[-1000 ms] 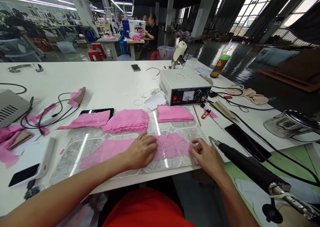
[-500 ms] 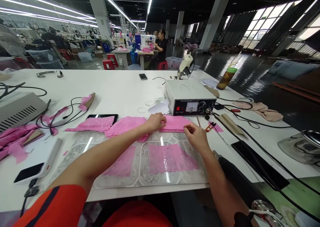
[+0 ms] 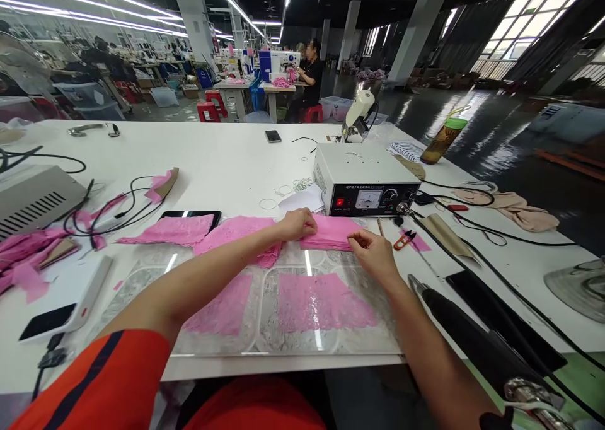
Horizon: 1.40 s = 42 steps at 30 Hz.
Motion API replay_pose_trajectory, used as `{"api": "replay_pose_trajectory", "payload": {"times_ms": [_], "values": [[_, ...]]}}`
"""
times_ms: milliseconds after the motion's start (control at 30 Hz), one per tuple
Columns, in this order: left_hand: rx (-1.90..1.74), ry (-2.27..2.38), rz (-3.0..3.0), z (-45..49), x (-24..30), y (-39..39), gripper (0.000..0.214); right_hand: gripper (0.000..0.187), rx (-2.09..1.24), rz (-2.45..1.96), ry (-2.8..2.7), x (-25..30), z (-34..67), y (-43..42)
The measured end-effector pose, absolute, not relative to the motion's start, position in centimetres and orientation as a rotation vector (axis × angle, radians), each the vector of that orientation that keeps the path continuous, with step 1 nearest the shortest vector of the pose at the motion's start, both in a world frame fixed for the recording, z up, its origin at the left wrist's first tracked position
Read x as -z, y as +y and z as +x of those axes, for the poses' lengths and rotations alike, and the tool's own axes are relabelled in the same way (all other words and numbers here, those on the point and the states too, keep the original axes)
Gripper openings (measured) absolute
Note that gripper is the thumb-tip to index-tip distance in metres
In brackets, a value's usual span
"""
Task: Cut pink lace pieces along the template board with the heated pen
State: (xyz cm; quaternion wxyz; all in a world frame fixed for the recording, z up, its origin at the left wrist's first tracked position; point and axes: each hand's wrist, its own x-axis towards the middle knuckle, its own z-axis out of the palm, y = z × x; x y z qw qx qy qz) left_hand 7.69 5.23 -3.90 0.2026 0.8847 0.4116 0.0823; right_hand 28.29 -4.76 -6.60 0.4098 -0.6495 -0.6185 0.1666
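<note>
A neat stack of pink fabric pieces lies in front of the control box. At its left end my left hand is closed, fingertips curled on the fabric's edge. My right hand pinches the stack's front right corner between thumb and fingers. Below, a pink lace panel lies flat on the clear plastic board, and another pink panel is partly hidden by my left forearm. Crumpled pink lace lies left of my left hand. How many layers either hand grips cannot be made out.
Behind the stack stands the control box with its dial and cables. Orange-handled thread snips and a black handheld tool lie to the right. A tablet, a white device and cables are leftward. One person sits at a sewing machine beyond.
The view has shifted slightly, so the table's things sit a little differently in frame. Both hands stay at the pink stack, my right fingers now closer together on its corner.
</note>
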Motion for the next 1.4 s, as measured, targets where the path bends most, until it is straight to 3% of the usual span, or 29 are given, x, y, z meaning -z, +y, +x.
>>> {"api": "replay_pose_trajectory", "payload": {"times_ms": [300, 433, 700, 1000, 1400], "values": [[-0.331, 1.033, 2.414, 7.7, 3.2, 6.3, 0.015, 0.024, 0.099, -1.558, -1.91, 7.2, 25.9, -3.3], [-0.338, 0.964, 2.411, 7.4, 2.0, 6.3, 0.014, 0.016, 0.245, -1.609, -1.909, 7.8, 26.1, -2.3], [-0.28, 0.825, 2.37, 4.9, 0.0, 3.1, 0.013, 0.015, 0.235, -1.523, -1.903, 7.9, 28.3, -7.0], [-0.062, 0.643, 2.357, 1.4, 2.4, -5.2, 0.011, 0.024, 0.115, -1.33, -2.076, 9.0, 26.6, -16.7], [-0.031, 0.522, 2.643, 1.1, 2.9, -6.7, 0.012, 0.023, 0.079, -1.472, -1.913, 9.3, 27.1, -18.8]]}}
